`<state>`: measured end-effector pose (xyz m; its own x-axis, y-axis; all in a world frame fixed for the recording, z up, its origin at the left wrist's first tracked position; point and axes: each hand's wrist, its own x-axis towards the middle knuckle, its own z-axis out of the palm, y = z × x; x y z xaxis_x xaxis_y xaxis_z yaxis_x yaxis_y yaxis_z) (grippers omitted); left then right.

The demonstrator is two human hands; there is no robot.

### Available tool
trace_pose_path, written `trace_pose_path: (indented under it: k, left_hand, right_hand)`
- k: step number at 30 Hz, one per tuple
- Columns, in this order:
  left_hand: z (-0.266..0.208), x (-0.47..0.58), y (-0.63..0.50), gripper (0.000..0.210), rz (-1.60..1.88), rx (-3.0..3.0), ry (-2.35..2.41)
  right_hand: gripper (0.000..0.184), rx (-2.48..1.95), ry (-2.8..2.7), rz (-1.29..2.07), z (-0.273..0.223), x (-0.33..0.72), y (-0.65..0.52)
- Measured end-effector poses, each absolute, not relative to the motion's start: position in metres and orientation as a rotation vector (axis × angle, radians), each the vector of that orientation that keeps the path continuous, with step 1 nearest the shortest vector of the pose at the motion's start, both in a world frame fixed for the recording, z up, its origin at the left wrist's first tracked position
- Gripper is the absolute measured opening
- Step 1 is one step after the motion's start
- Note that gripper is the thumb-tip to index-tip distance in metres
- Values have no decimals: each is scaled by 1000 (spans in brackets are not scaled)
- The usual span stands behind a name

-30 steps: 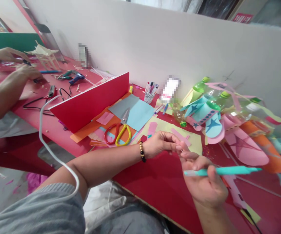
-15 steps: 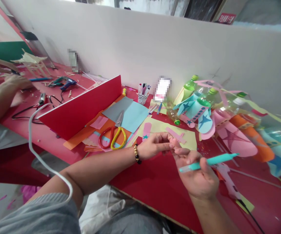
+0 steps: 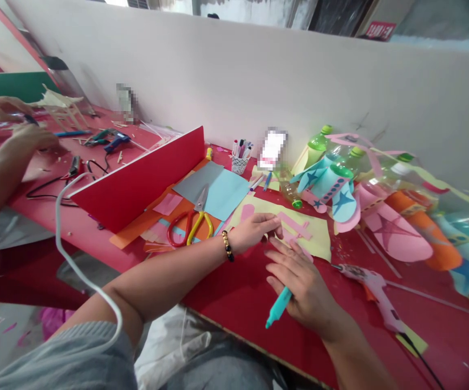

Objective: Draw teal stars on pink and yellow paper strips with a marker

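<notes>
My right hand (image 3: 303,281) holds a teal marker (image 3: 279,307), its tip pointing down and to the left. Its fingers stretch toward my left hand (image 3: 254,233), which wears a beaded bracelet (image 3: 227,246). The left fingers are bent and pressed together; whatever is between them is too small or hidden to name. Below both hands lies a yellow paper sheet (image 3: 319,238) with pink paper pieces (image 3: 295,225) on it. Scissors with a red and a yellow handle (image 3: 196,219) rest left of my hands, on coloured paper (image 3: 228,189).
A pink glue gun (image 3: 375,292) lies to the right, its cord trailing forward. Plastic bottles with paper rocket shapes (image 3: 340,189) crowd the back right. A pen cup (image 3: 239,162) and phone (image 3: 272,149) stand behind. A red divider (image 3: 145,181) separates a co-worker's hands (image 3: 31,138).
My right hand has turned over from palm up to palm down, swinging the marker's tip from right to lower left. My left hand has shifted slightly left and up.
</notes>
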<state>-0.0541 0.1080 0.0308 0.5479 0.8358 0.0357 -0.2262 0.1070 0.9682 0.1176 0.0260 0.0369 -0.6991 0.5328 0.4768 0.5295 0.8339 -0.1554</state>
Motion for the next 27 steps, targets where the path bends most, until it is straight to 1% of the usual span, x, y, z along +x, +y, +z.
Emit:
trace_pose_path:
  k: [7,15,20,22,24,27]
  left_hand:
    - [31,-52,105,43,614,1205,478]
    - [32,-53,105,29,567,1237,384]
    - [29,-52,105,35,555,1214,393]
    - [30,-52,105,34,623,1287,482]
    - [32,-54,107,31,798,1401,621]
    - [38,-62,113,38,1096,1485,790]
  right_hand:
    - [18,-786,-2525,35,36,115,23]
    - [18,-814,-2521,94,30,114,23]
    - [16,-786,-2506,135,33,112,23]
    - [16,-778,-2471,184,33,111,24]
    - [15,-788,-2408,262,33,111,24]
    - [11,-886,-2269,401,31,115,25]
